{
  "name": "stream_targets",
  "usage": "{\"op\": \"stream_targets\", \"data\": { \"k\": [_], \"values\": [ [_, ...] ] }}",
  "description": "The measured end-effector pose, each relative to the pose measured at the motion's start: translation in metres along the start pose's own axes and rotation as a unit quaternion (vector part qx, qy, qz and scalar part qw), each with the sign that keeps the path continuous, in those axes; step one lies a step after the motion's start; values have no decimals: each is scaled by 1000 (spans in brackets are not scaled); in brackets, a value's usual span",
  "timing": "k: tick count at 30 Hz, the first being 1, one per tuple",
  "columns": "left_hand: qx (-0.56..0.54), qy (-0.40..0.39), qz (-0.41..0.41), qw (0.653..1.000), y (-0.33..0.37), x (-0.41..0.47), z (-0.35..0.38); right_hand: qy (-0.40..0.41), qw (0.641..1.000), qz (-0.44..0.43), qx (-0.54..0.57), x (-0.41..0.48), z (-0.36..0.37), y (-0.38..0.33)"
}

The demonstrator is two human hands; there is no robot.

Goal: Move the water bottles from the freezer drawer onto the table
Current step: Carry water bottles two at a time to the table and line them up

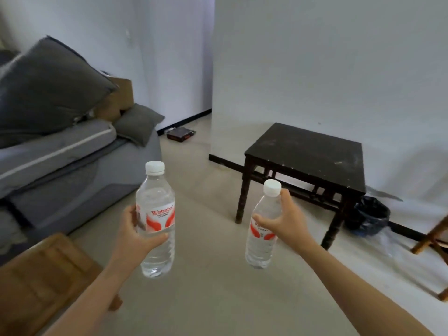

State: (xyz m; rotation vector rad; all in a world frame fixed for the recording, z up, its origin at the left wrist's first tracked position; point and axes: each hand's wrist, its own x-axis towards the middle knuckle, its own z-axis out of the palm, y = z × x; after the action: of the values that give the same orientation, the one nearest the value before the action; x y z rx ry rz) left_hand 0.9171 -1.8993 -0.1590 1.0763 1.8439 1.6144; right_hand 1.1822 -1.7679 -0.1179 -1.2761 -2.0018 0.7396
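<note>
My left hand (132, 232) grips a clear water bottle (156, 190) with a white cap and red-and-white label around its middle, held upright over the floor. My right hand (282, 220) grips a second water bottle (260, 248) of the same kind near its shoulder, tilted slightly. A dark square wooden table (308, 151) stands against the white wall, beyond and to the right of both bottles, with nothing on its top. No freezer drawer is in view.
A grey sofa (72, 166) with cushions fills the left. A light wooden piece (41, 270) sits at lower left. A bin with a black bag (368, 215) stands right of the table, a wooden leg (431, 236) at the right edge, a dark box (180, 134) on the far floor.
</note>
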Motion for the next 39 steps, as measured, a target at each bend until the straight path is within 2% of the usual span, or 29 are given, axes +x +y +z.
{"op": "stream_targets", "data": {
  "k": [5,12,20,27,33,39],
  "values": [
    [-8,20,-18,1000,-20,56,-37,-3,999,-1,46,46,57,-27],
    [-3,17,-44,999,-67,139,-37,-42,999,2,14,128,106,-29],
    [5,69,-50,996,-60,261,-27,-57,997,-19,43,274,162,-30],
    [-1,111,-52,992,-64,352,-32,-78,993,-73,53,383,203,-42],
    [-13,91,-80,993,-91,421,-27,-82,994,-63,30,445,237,-42],
    [-42,46,-70,996,-117,540,-20,-42,999,-32,11,525,269,-42]
  ]
}}
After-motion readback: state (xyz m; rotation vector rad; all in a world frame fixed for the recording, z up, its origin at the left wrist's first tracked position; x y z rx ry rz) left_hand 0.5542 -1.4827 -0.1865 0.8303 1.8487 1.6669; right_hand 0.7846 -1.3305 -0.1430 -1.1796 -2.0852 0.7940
